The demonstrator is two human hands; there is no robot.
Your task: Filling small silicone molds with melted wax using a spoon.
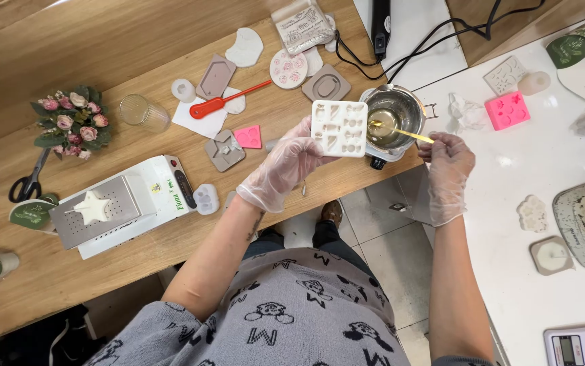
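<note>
The left hand [284,168], in a clear thin glove, gripped a white rectangular silicone mould [339,128] with small shaped cavities, holding it up just beside a small round metal melting pot [394,112]. The right hand [447,166], also gloved, pinched a thin yellow stick [408,133] whose far end reached into the pot's pale yellow liquid. The pot sat at the edge of a wooden table [69,285]; its base was hidden behind the mould and the pot itself. Further left lay a small pink mould [248,136], a red plastic spoon [225,103] and a white heating device [124,203] carrying a white star shape [93,207]. To the right, on a white counter [509,271], lay a bright pink square mould [507,110]; a digital scale [580,346] was cut off at the corner.
</note>
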